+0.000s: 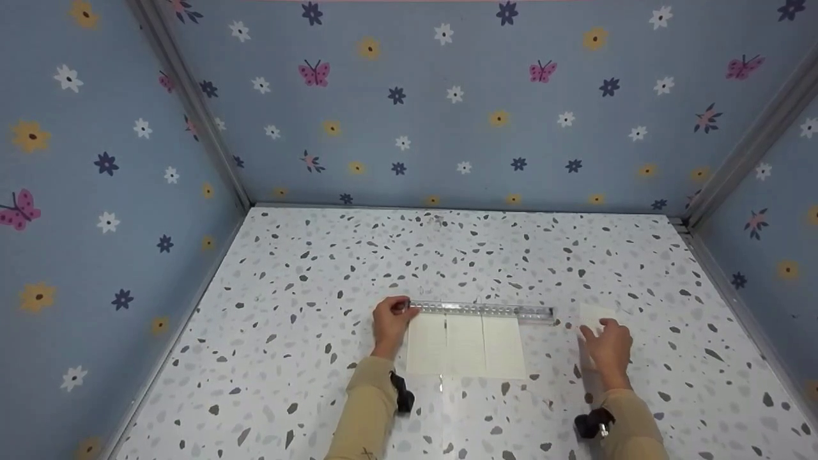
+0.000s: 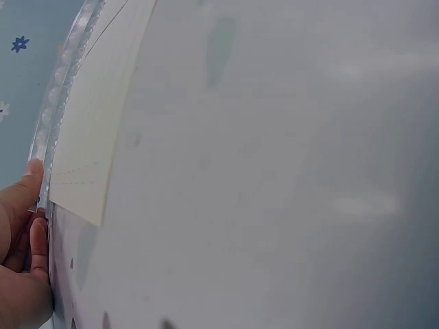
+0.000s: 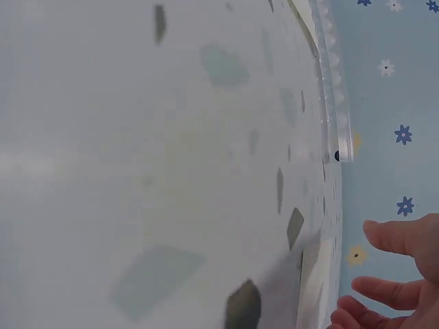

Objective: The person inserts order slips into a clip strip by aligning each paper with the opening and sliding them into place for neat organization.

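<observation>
A long clear plastic strip [image 1: 479, 309] with a row of bumps along it lies across the table. My left hand [image 1: 390, 324] pinches its left end between thumb and fingers, as the left wrist view shows with the thumb on the strip [image 2: 51, 103]. Cream paper pieces [image 1: 464, 345] lie side by side against the strip's near edge, with thin dark lines between them. Off to the right, my right hand [image 1: 610, 348] is over another cream paper piece [image 1: 591, 311]. Its fingers are spread and loosely bent in the right wrist view, holding nothing; contact with that paper cannot be made out.
The speckled white table [image 1: 307, 275] is bounded by a blue flowered back wall [image 1: 422, 115] and side walls with grey metal corner posts [image 1: 192, 96]. Black wrist devices [image 1: 402, 393] are worn on both forearms.
</observation>
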